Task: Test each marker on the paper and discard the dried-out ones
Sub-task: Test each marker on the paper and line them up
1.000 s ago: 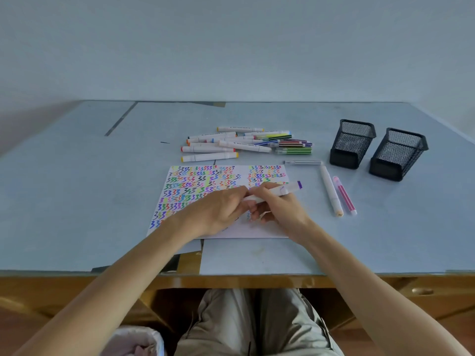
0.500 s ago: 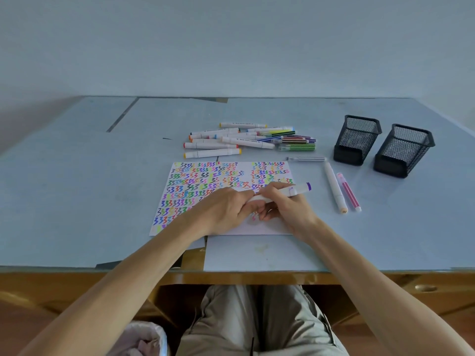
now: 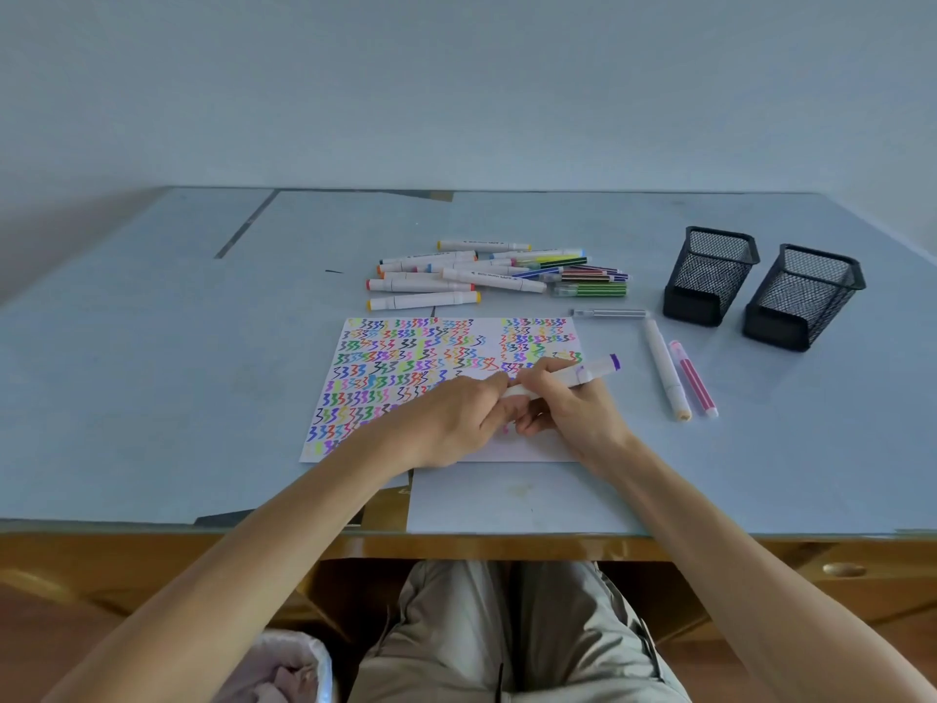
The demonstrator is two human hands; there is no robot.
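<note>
While both hands meet over the near right part of the paper (image 3: 405,367), the person holds a white marker with a purple end (image 3: 583,373) slanted across them, purple cap end up and to the right, the other end buried between the hands. The right hand (image 3: 568,413) has its fingers curled round the barrel, thumb on top, in something like a writing grip; the left hand (image 3: 456,421) is closed at the marker's lower end, fingertips pinching there, probably pulling off or pushing on a cap, though the cap itself is hidden. Held low over the sheet, the marker sits ready for a test stroke in the blank strip near the paper's front edge; the rest of the sheet is already filled with rows of coloured zigzags. The marker lies wholly within the two hands, its tip side toward the left hand, its purple end jutting past the right hand's knuckles. A pile of markers (image 3: 487,274) lies on the counter (image 3: 152,372) beyond the paper, apparently the supply. Two markers, one white (image 3: 665,367) and one pink (image 3: 693,379), lie side by side right of the paper, with a thin clear pen (image 3: 608,313) just beyond them. Two black mesh cups (image 3: 760,286) stand further right, nothing visible in them. A lined bin (image 3: 289,672) shows below the counter edge, by the person's left knee, a likely place for discards.
</note>
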